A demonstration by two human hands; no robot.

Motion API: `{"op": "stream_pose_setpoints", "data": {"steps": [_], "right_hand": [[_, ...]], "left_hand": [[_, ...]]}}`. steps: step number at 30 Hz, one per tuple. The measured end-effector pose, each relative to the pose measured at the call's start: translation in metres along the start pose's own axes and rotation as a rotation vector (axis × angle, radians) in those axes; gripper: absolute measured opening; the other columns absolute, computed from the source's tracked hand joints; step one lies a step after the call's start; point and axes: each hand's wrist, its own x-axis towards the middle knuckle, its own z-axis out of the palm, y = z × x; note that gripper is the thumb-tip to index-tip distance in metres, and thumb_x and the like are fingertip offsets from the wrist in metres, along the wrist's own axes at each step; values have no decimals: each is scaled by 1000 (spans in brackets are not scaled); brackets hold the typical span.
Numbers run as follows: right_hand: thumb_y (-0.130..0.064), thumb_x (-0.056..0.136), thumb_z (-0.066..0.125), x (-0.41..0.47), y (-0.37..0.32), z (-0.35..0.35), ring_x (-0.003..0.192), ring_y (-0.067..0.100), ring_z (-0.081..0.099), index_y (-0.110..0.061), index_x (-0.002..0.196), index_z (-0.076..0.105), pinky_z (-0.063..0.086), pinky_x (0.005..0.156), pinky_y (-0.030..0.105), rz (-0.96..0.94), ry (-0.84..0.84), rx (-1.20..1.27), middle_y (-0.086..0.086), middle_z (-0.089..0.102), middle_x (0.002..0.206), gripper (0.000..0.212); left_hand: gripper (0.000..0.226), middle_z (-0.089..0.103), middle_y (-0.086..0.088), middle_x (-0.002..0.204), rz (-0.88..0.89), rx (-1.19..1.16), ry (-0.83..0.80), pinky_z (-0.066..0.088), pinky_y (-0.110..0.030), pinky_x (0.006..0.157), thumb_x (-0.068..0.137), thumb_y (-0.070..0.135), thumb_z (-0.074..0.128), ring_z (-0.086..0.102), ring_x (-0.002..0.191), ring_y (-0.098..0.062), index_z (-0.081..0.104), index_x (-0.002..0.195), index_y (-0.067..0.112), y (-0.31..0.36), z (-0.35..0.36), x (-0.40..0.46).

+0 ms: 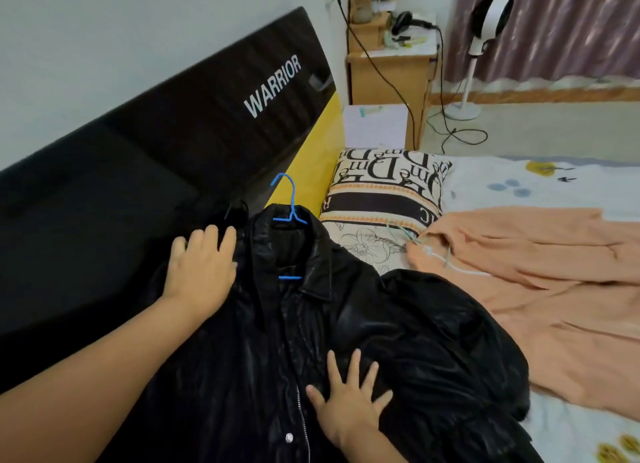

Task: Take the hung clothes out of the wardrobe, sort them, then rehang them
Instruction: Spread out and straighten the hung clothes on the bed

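Note:
A shiny black jacket point(398, 331) lies face up on the bed, still on a blue hanger point(289, 216) whose hook points toward the headboard. My left hand point(199, 265) rests flat on the jacket's left shoulder, fingers straight. Lower down, my right hand point(349, 400) presses on the jacket's front with fingers spread, beside the zip and snap button. To the right, an orange garment point(540, 265) is spread out flat on the bed with a pale hanger point(429, 251) at its collar.
A black and yellow headboard point(173, 144) with the word WARRIOR runs along the left. A patterned pillow point(388, 199) lies behind the jacket. A wooden nightstand point(388, 67) with cables and a white standing fan point(485, 29) are at the back. The white floral sheet point(540, 185) covers the bed.

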Motion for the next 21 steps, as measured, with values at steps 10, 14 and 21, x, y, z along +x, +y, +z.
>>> {"op": "stream_pose_setpoints", "data": {"steps": [10, 14, 21], "right_hand": [[-36, 98, 41, -24, 8, -40, 145, 35, -4, -25, 147, 25, 15, 115, 54, -49, -62, -36, 4, -9, 159, 53], [-22, 96, 43, -58, 12, -58, 133, 34, 33, -15, 138, 41, 34, 108, 41, -59, 59, -10, 12, 29, 148, 43], [-21, 95, 45, -131, 37, -86, 114, 29, 54, -12, 127, 53, 46, 92, 34, -141, 99, 9, 11, 56, 127, 34]], "left_hand": [[63, -3, -11, 158, 135, 237, -481, 3, -53, 114, 98, 47, 24, -1, 145, -29, 6, 149, 15, 22, -15, -37], [36, 47, -6, 134, 139, 88, -396, 25, -44, 109, 97, 36, 35, 41, 127, -24, 49, 125, 18, 32, -46, -41], [29, 61, -3, 109, 295, -351, -485, 38, -28, 66, 97, 33, 37, 58, 98, -22, 57, 110, 16, 81, -104, -76]]}}
